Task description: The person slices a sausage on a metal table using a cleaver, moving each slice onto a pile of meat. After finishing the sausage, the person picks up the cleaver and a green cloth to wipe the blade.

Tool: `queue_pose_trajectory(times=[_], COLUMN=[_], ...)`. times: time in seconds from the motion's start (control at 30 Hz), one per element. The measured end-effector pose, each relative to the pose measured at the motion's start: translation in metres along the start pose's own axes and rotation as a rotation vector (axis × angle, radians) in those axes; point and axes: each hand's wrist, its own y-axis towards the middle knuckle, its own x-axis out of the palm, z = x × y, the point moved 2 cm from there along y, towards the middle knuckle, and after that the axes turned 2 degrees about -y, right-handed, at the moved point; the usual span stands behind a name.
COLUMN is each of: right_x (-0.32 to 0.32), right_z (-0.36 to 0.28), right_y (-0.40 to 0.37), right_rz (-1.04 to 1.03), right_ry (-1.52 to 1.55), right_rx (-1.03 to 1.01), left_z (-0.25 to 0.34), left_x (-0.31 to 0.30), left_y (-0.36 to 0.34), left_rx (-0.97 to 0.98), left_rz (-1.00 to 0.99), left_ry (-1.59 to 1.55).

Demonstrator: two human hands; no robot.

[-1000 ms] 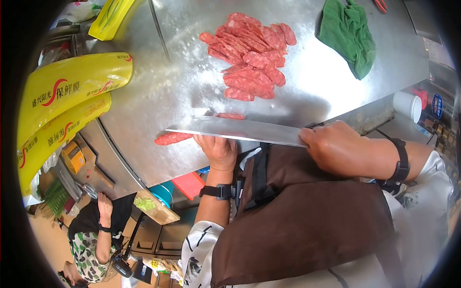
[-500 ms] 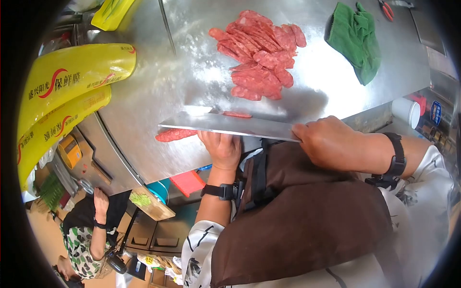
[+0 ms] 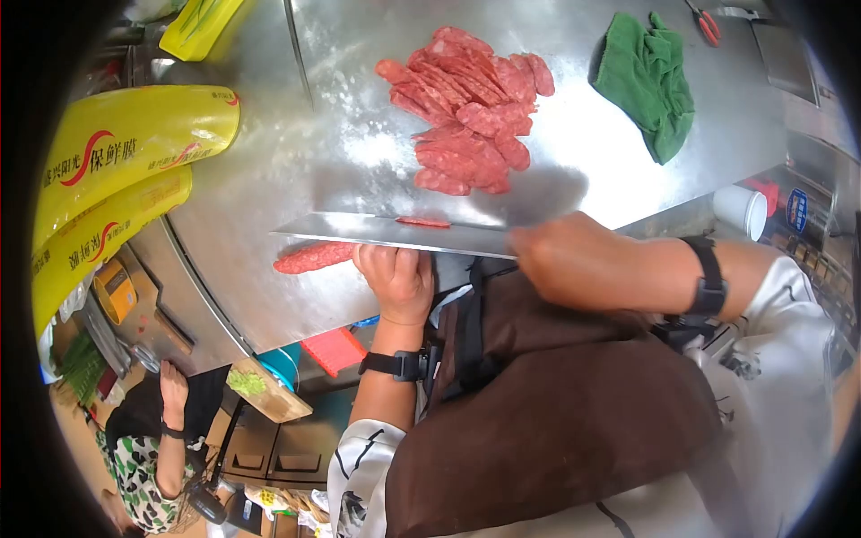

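My right hand (image 3: 569,263) is closed round the handle end of a large knife (image 3: 386,235), whose blade reaches leftward over the steel table (image 3: 242,188). Close against the blade's near side, my left hand (image 3: 395,280) has its fingers curled on the end of a red sausage (image 3: 312,257). A thin sausage slice (image 3: 423,222) clings to the blade's far side. Beyond the knife lies a heap of sausage slices (image 3: 466,112). The knife handle is hidden in my right hand.
A green cloth (image 3: 647,85) and red-handled pliers (image 3: 707,25) lie at the far right. Yellow printed rolls (image 3: 134,148) are at the left, with a yellow tray (image 3: 199,27) behind. A white bucket (image 3: 743,211) stands right. A co-worker's hand (image 3: 173,387) is at lower left.
The whole view has shifted, so the table's contents appear slightly further left. My right hand still holds the knife and my left hand stays at the sausage.
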Motion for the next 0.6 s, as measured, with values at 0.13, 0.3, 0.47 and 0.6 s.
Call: queue_pose_trajectory(times=[0.13, 0.3, 0.47, 0.6], right_x=[0.003, 0.011, 0.013, 0.018], right_z=[0.000, 0.014, 0.027, 0.018], right_y=[0.034, 0.007, -0.034, -0.041], right_rz=[0.060, 0.063, 0.059, 0.135], right_ry=[-0.036, -0.052, -0.039, -0.005], right_rx=[-0.077, -0.011, 0.140, 0.132], left_z=[0.002, -0.001, 0.004, 0.008], left_x=[-0.002, 0.002, 0.000, -0.010], left_y=[0.003, 0.000, 0.008, 0.009], left_rx=[-0.006, -0.005, 0.012, 0.036], left_rz=[-0.009, 0.030, 0.074, 0.037], left_ry=[0.003, -0.010, -0.015, 0.112])
